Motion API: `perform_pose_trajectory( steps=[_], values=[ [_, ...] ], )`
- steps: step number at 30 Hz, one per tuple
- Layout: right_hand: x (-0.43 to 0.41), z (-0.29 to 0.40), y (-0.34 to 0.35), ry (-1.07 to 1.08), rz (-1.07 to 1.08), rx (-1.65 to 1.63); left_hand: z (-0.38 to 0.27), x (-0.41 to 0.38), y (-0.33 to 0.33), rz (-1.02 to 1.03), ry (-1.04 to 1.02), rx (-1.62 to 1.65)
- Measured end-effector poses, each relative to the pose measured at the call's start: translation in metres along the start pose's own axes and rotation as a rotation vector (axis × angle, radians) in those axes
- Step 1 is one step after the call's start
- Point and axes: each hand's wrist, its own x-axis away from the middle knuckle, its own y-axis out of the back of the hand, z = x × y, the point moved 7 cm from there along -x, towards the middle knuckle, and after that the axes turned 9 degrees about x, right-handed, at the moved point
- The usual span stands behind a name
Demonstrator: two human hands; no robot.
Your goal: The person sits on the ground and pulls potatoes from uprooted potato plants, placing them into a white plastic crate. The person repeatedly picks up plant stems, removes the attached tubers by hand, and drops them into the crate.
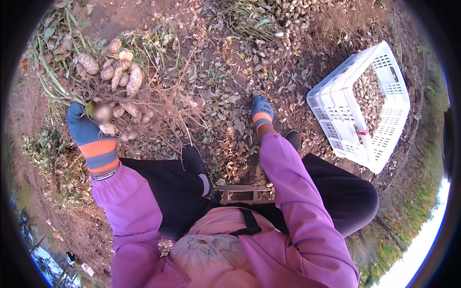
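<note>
Gloved in blue and orange, my left hand is closed around the stems of an uprooted peanut plant at the upper left. Clusters of peanut pods hang among its roots, above and beside the glove. My right hand, in a matching glove, is low over the leaf-strewn soil in front of my right shoe. Its fingertips point away from me and are partly hidden, so whether it holds anything cannot be told.
A white slatted plastic crate, tilted in the view, holds many peanuts at the right. Farther off lies a heap of peanuts beside pulled plants. A low slatted seat shows between my legs.
</note>
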Motion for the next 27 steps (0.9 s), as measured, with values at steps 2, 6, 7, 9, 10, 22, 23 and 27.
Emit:
perform_pose_trajectory(
  steps=[2, 6, 7, 9, 10, 22, 23, 27],
  values=[
    [0.002, -0.005, 0.002, -0.044, -0.03, -0.055, 0.001, 0.0, -0.002, -0.071, -0.085, -0.058],
    [0.02, -0.003, 0.057, -0.028, -0.395, -0.35, 0.005, 0.0, -0.014, -0.034, -0.075, -0.026],
    [0.027, 0.008, 0.091, -0.021, -0.441, -0.369, 0.005, 0.002, -0.018, -0.001, -0.059, -0.005],
    [0.035, 0.012, 0.166, 0.059, -0.789, -0.509, 0.009, 0.003, -0.032, 0.078, -0.015, 0.045],
    [0.043, 0.014, 0.209, 0.1, -0.905, -0.464, 0.015, 0.008, -0.048, 0.059, -0.057, -0.001],
    [0.084, -0.144, 0.417, -0.345, -1.052, 0.239, 0.053, 0.023, -0.12, 0.055, 0.045, 0.099],
    [0.09, -0.137, 0.419, -0.314, -1.098, 0.17, 0.059, 0.029, -0.134, 0.083, 0.075, 0.11],
    [0.108, -0.06, 0.403, -0.03, -0.79, -0.903, 0.077, 0.05, -0.167, 0.215, 0.221, 0.23]
  ],
)
